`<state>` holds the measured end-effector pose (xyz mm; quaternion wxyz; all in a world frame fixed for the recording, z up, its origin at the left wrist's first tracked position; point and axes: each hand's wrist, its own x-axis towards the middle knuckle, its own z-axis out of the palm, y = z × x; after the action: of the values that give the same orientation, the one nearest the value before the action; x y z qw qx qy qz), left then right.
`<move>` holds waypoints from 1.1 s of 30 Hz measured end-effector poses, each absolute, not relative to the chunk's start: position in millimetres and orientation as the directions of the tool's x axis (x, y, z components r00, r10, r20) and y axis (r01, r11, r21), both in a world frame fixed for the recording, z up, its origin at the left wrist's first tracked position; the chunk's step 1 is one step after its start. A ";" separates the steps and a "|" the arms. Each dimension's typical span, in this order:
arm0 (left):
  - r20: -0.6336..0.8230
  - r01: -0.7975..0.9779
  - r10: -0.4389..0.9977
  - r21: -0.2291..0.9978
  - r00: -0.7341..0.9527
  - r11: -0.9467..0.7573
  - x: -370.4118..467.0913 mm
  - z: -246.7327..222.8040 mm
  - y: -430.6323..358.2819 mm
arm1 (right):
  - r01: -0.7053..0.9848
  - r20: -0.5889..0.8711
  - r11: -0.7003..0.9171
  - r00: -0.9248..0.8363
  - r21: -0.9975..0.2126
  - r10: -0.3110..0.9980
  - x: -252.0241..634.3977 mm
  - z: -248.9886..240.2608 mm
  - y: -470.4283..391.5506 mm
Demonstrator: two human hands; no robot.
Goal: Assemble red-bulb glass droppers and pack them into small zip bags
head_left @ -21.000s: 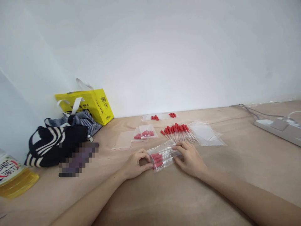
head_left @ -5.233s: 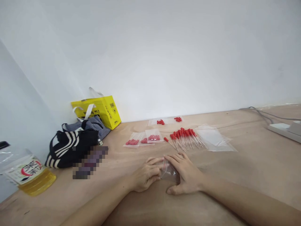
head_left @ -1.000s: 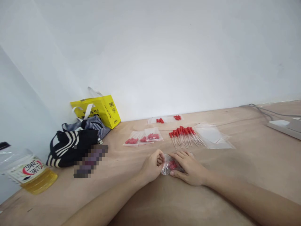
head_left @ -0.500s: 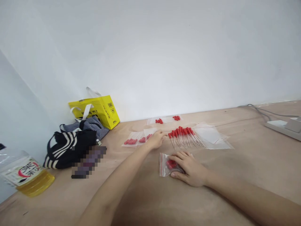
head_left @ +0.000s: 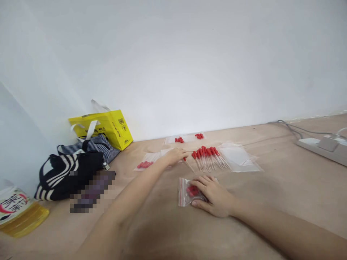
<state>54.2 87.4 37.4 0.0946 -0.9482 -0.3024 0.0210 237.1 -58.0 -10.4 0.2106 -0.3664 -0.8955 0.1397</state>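
My left hand (head_left: 175, 156) reaches forward with its fingers pinched at the red bulb of a single dropper (head_left: 190, 167); the thin clear stem slants toward me. Right of it lies a row of several similar droppers (head_left: 206, 155), red bulbs pointing away. My right hand (head_left: 210, 195) rests over a small zip bag (head_left: 183, 196) with red pieces inside, thumb apart from the fingers; part of the bag is hidden beneath it. Under and beside my left forearm are clear bags with red pieces (head_left: 145, 164), partly covered.
Flat clear bags (head_left: 238, 157) lie right of the dropper row. Farther back, two small red heaps (head_left: 199, 136) rest on clear plastic. A power strip (head_left: 322, 148) is at right; a yellow bag (head_left: 119, 130), a black bag (head_left: 67, 177) and a bottle (head_left: 24, 216) are at left.
A single dropper now lies at my left fingertips, apart from the row, where none showed before. My right hand stays on the zip bag. The whole view has shifted slightly.
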 end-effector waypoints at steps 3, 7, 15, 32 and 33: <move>0.063 0.614 0.617 -0.212 0.785 -0.760 17.4 54.1 59.0 | 0.597 0.276 0.689 -0.639 -0.412 0.718 237.2 -10.6 -58.3; 0.237 0.737 0.705 -0.083 0.669 -0.671 -39.7 59.6 2.3 | 0.600 0.291 0.684 -0.625 -0.415 0.724 235.6 -12.3 -57.5; 0.426 0.778 0.745 0.135 0.513 -0.613 -62.9 28.3 -61.9 | 0.599 0.310 0.682 -0.611 -0.419 0.728 224.2 -18.0 -52.1; 0.060 0.391 0.876 0.879 0.479 -0.274 6.2 7.2 -55.9 | 0.586 0.310 0.686 -0.618 -0.433 0.723 207.6 -18.5 -47.3; 0.018 0.360 0.876 0.907 0.482 -0.216 6.0 6.1 -54.2 | 0.582 0.306 0.684 -0.618 -0.440 0.724 208.4 -18.0 -47.9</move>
<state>6.0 -54.2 6.1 -0.4597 -0.7277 -0.4248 -0.2804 208.4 -47.9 -18.0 0.2350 -0.3682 -0.8869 0.1505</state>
